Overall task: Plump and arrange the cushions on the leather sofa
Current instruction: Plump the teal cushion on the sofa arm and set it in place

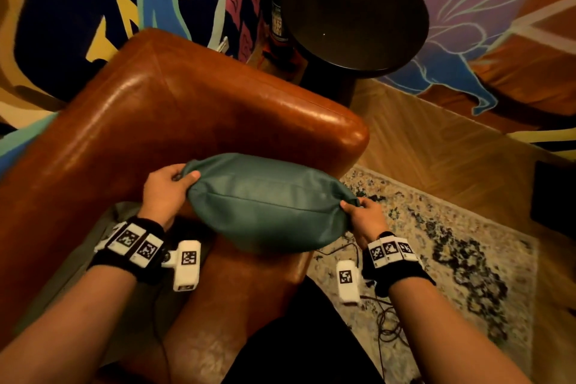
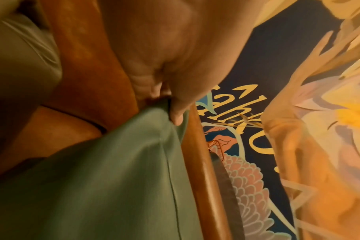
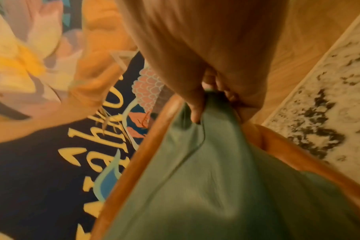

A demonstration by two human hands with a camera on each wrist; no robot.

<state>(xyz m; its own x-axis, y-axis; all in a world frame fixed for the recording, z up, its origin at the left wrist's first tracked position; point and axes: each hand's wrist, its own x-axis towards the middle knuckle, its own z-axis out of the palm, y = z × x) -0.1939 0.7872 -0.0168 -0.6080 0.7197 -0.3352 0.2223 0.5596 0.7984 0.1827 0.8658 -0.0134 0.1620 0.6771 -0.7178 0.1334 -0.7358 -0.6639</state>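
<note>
A plump teal leather cushion (image 1: 265, 199) with a stitched seam along its middle is held up in front of the person, over the corner where the back and the arm of a shiny brown leather sofa (image 1: 174, 109) meet; from the head view it hangs just above the sofa's arm, and whether its underside touches the leather cannot be told. The left hand (image 1: 165, 193) grips the cushion's left corner, thumb on top and fingers curled behind the bunched leather, and the left wrist view shows the thumb (image 2: 176, 112) pressed down over the gathered corner of the cushion (image 2: 113, 178) with the sofa's brown edge (image 2: 199, 162) just beside it. The right hand (image 1: 364, 218) pinches the opposite, right corner in the same way; in the right wrist view its thumb (image 3: 195, 110) lies across the puckered teal leather (image 3: 206, 178) while the other fingers close behind the corner. Both wrists wear black bands carrying white blocks with black-and-white square markers (image 1: 137, 243). Behind the sofa is a wall painted with a bright mural of yellow lettering and blue and pink shapes (image 1: 93, 3). Beside the sofa's arm stands a round dark side table (image 1: 355, 12), with a dark bottle-like object (image 1: 277, 19) close against its left edge. The floor is wooden herringbone parquet (image 1: 436, 146), partly covered by a pale rug with a dark mottled pattern (image 1: 452, 259), and thin black cables (image 1: 386, 321) trail over the rug near the right wrist.
</note>
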